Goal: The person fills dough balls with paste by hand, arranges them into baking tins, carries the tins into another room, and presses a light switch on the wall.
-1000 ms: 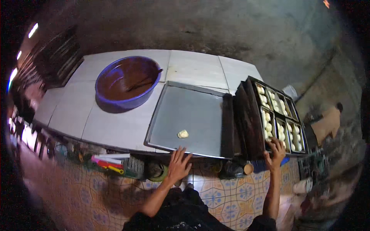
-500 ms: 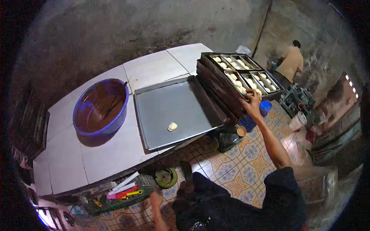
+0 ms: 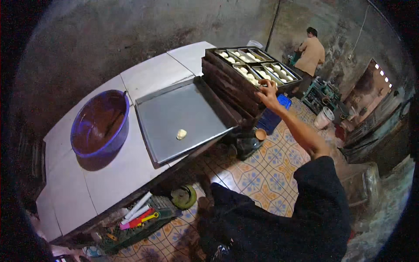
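At the near edge of the dark baking tray on top of a stack, my right hand has its fingers bent over the rim and its thumb outside. The tray holds several narrow loaf pans with pale dough balls in them, some close to my fingertips. To the left of the stack lies a wide grey sheet pan, with one small lump of dough near its front edge. My left hand is out of view.
A large purple basin stands on the white tiled table. Below the table's front edge is a crate with tools and white tubes. A blue container stands beside the stack. Farther off, a co-worker stands near green machinery.
The view has shifted, so the table and trays sit farther left and the stack higher. My left hand has left the view. My right hand stays at the tray's near edge.
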Action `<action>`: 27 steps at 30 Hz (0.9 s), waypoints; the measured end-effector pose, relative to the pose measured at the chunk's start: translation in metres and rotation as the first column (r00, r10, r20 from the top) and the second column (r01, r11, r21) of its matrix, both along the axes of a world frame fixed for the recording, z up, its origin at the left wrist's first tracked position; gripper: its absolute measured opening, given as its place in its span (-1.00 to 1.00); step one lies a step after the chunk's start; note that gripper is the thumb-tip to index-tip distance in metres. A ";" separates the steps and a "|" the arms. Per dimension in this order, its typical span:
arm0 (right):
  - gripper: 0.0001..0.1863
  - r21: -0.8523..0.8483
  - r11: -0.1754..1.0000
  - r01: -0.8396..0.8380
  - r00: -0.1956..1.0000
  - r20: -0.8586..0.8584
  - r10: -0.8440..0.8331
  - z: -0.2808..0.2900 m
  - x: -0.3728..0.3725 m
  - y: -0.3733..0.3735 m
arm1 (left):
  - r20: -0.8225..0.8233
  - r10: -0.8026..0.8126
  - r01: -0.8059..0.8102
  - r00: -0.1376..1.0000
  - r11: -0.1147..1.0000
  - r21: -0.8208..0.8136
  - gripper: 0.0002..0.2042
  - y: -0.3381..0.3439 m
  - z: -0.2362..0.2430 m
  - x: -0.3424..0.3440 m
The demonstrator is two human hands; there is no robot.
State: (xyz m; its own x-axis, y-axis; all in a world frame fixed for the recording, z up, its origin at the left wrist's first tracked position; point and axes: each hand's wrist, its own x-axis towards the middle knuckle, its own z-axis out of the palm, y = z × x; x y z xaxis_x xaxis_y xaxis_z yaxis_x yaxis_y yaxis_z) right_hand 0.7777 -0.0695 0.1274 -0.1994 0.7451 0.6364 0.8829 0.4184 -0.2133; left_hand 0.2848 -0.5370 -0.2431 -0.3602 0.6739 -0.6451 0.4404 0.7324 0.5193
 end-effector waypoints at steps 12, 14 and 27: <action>-0.70 0.140 0.984 0.108 0.994 -0.031 -0.105 -0.012 -0.011 -0.005 | 0.053 0.139 -0.138 0.989 0.990 -0.028 -0.48 -0.025 -0.020 -0.005; -0.72 0.142 0.985 0.095 0.995 -0.040 -0.091 -0.012 -0.016 -0.005 | 0.082 0.141 -0.141 0.987 0.990 -0.006 -0.47 -0.018 -0.023 -0.006; -0.54 0.003 1.000 0.027 0.999 0.030 -0.027 0.001 -0.007 -0.015 | 0.786 -0.569 0.231 0.242 0.821 0.523 -0.42 0.214 0.262 0.092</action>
